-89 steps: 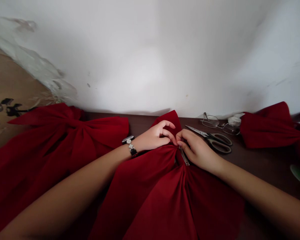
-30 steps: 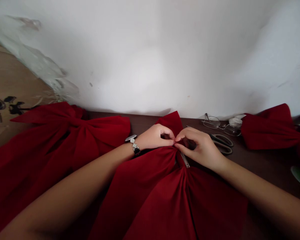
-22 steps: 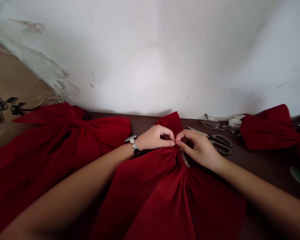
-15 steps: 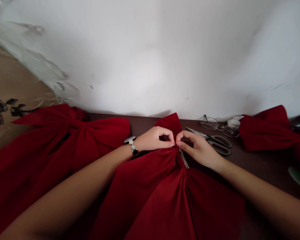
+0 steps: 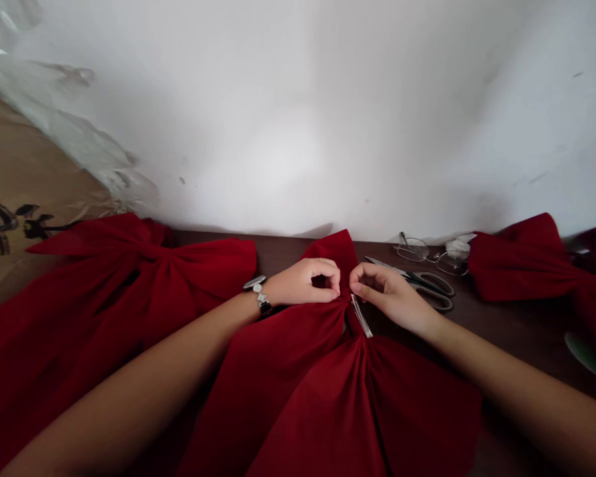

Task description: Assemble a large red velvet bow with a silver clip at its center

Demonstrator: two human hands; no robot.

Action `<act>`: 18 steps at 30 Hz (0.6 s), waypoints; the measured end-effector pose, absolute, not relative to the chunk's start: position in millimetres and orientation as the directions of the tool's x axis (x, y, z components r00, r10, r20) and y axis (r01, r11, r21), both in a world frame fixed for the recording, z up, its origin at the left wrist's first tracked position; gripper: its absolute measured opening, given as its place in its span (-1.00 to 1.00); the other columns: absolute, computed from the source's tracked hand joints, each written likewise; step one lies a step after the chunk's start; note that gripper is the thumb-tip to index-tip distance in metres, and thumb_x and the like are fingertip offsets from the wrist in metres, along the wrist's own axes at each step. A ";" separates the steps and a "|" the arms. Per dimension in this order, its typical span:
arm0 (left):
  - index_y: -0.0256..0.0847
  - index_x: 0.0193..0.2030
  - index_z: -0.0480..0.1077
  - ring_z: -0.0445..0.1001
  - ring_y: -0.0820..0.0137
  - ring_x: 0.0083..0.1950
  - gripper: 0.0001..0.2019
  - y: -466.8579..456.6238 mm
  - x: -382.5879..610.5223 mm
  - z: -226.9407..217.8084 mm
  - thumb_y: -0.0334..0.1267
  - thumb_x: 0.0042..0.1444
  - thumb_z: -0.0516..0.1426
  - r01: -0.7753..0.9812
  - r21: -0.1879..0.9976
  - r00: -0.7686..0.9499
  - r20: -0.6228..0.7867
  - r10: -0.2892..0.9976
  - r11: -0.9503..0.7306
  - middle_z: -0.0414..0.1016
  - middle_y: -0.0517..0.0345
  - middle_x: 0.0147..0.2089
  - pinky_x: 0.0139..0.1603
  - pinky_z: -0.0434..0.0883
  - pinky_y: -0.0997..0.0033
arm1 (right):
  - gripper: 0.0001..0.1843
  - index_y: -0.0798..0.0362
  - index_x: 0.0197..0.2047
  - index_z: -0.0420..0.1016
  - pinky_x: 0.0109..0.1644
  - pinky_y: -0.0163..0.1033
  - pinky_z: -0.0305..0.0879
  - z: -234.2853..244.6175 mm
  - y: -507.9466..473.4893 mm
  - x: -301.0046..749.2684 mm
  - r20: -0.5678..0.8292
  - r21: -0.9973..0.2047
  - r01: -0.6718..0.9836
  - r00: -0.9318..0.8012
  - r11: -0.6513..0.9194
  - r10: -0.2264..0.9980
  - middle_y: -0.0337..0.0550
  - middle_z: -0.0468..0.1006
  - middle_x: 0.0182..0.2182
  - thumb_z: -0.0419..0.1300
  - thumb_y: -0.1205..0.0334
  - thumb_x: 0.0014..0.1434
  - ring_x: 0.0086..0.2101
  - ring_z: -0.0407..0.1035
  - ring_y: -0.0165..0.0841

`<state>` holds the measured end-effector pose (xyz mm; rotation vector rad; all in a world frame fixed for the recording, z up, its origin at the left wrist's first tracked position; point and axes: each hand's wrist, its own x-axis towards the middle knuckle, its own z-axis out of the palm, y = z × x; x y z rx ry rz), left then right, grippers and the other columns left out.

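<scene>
A large red fabric bow (image 5: pixel 308 391) lies before me, its folds gathered at the middle. On that gathered part sits a silver metal hair clip (image 5: pixel 361 317), slanting down to the right. My left hand (image 5: pixel 310 279), with a watch and bracelet (image 5: pixel 261 295) at the wrist, is curled in a pinch at the bow's upper left; whatever its fingertips hold is too small to make out. My right hand (image 5: pixel 390 291) pinches just above the clip's top end, thumb against forefinger. Anything between those fingers is too fine to tell.
Scissors (image 5: pixel 430 285) lie beyond my right hand, with eyeglasses (image 5: pixel 412 249) and a crumpled white tissue (image 5: pixel 459 245) behind them. Another red bow (image 5: pixel 173 265) spreads at the left, near a cardboard box (image 5: pixel 24 152) with plastic wrap. One more red bow (image 5: pixel 519 258) is at the right. A white wall (image 5: pixel 278 119) rises behind the dark table (image 5: pixel 516 344).
My fingertips, nearly touching before, have drawn slightly apart, my left hand shifting a little left. The clip's top end shows more clearly. The whole view has shifted slightly.
</scene>
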<state>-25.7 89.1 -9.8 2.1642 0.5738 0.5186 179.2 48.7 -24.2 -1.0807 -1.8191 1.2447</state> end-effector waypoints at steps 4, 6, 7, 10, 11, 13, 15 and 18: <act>-0.27 -0.47 0.38 0.32 0.47 -0.24 -0.92 88.2 -27.5 -7.3 -0.44 0.02 0.13 0.209 0.795 0.842 0.150 0.519 -0.570 0.33 0.15 -0.28 -0.09 0.29 0.44 | -0.79 0.06 -0.38 0.27 -0.38 -0.32 0.17 -30.4 51.4 181.7 0.097 -0.930 0.283 -0.426 0.234 0.899 -0.28 0.31 -0.49 0.10 0.11 0.19 -0.47 0.22 -0.44; -0.27 -0.47 0.40 0.30 0.47 -0.25 -0.93 87.0 -29.0 -5.5 -0.40 0.01 0.15 0.222 0.791 0.852 0.127 0.508 -0.570 0.30 0.15 -0.26 -0.13 0.29 0.45 | -0.83 0.06 -0.37 0.26 -0.36 -0.32 0.18 -33.0 52.5 183.0 0.116 -0.911 0.314 -0.423 0.265 0.899 -0.27 0.31 -0.48 0.08 0.16 0.20 -0.46 0.22 -0.43; -0.27 -0.48 0.40 0.29 0.47 -0.25 -0.93 86.3 -29.7 -4.5 -0.38 0.00 0.16 0.229 0.785 0.855 0.121 0.504 -0.576 0.29 0.15 -0.26 -0.14 0.28 0.45 | -0.85 0.05 -0.37 0.26 -0.35 -0.31 0.19 -33.7 52.7 183.5 0.126 -0.899 0.334 -0.421 0.283 0.898 -0.27 0.31 -0.48 0.07 0.18 0.21 -0.45 0.23 -0.42; -0.26 -0.49 0.41 0.27 0.46 -0.27 -0.92 84.7 -30.5 -1.6 -0.38 -0.01 0.17 0.235 0.757 0.862 0.127 0.490 -0.609 0.27 0.17 -0.30 -0.14 0.27 0.43 | -0.88 0.05 -0.38 0.23 -0.33 -0.30 0.19 -32.5 51.9 183.2 0.152 -0.847 0.413 -0.418 0.336 0.896 -0.27 0.32 -0.48 0.05 0.25 0.21 -0.44 0.22 -0.41; -0.26 -0.50 0.41 0.27 0.46 -0.27 -0.92 84.3 -30.3 -0.9 -0.39 -0.02 0.17 0.236 0.747 0.865 0.131 0.485 -0.621 0.27 0.18 -0.32 -0.14 0.26 0.43 | -0.88 0.04 -0.39 0.23 -0.32 -0.30 0.18 -31.2 51.2 182.6 0.161 -0.824 0.443 -0.415 0.353 0.896 -0.26 0.32 -0.48 0.04 0.28 0.20 -0.44 0.22 -0.41; -0.26 -0.52 0.40 0.26 0.45 -0.27 -0.91 83.7 -29.5 0.0 -0.40 -0.02 0.17 0.233 0.729 0.873 0.134 0.468 -0.644 0.26 0.19 -0.35 -0.12 0.25 0.43 | -0.87 0.04 -0.41 0.21 -0.31 -0.29 0.17 -28.2 49.5 180.9 0.182 -0.776 0.498 -0.411 0.387 0.893 -0.26 0.32 -0.47 0.02 0.33 0.19 -0.43 0.21 -0.40; -0.25 -0.53 0.39 0.27 0.45 -0.27 -0.90 83.3 -28.6 0.0 -0.42 -0.02 0.17 0.226 0.712 0.886 0.133 0.443 -0.665 0.27 0.20 -0.37 -0.10 0.23 0.42 | -0.86 0.04 -0.42 0.19 -0.31 -0.29 0.16 -25.5 47.8 178.9 0.208 -0.733 0.537 -0.408 0.418 0.889 -0.25 0.32 -0.47 0.00 0.38 0.18 -0.42 0.21 -0.39; -0.24 -0.53 0.37 0.28 0.44 -0.27 -0.89 82.2 -27.6 -0.5 -0.43 -0.03 0.16 0.234 0.681 0.903 0.113 0.415 -0.694 0.32 0.21 -0.37 -0.02 0.18 0.37 | -0.84 0.03 -0.43 0.17 -0.31 -0.29 0.15 -23.9 46.2 176.7 0.235 -0.690 0.570 -0.406 0.446 0.883 -0.24 0.33 -0.47 -0.02 0.43 0.16 -0.42 0.22 -0.38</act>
